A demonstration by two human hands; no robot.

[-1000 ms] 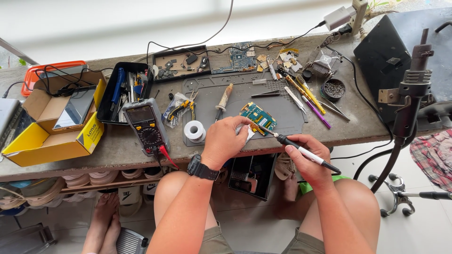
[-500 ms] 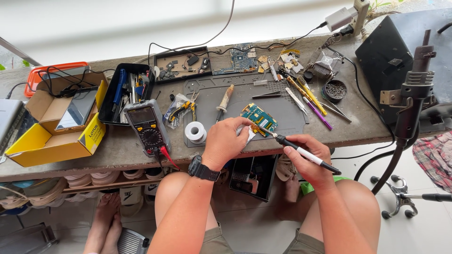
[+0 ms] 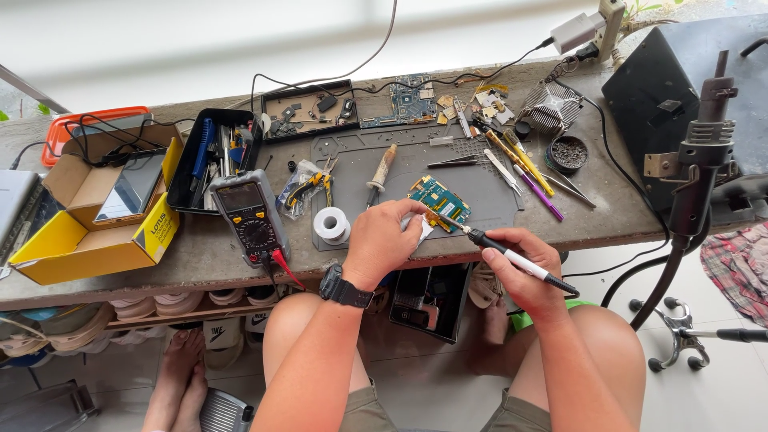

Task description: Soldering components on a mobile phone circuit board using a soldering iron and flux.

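A small green circuit board [image 3: 441,200] lies on the grey work mat [image 3: 360,156] near the bench's front edge. My left hand [image 3: 386,240], with a black watch on the wrist, rests beside the board and pinches a bit of white material against its near edge. My right hand [image 3: 524,268] grips a black and white soldering iron [image 3: 512,258] like a pen. Its tip touches the board's near side.
A solder spool [image 3: 330,225] and a multimeter [image 3: 249,219] sit left of my hand. Pliers [image 3: 310,188], tweezers [image 3: 456,162], screwdrivers [image 3: 528,168], a black parts tray [image 3: 216,156], a yellow box [image 3: 96,224] and a hot air tool on a stand [image 3: 700,160] crowd the bench.
The two hands and the iron have barely shifted; the iron's tip stays at the board. The view has tilted slightly.
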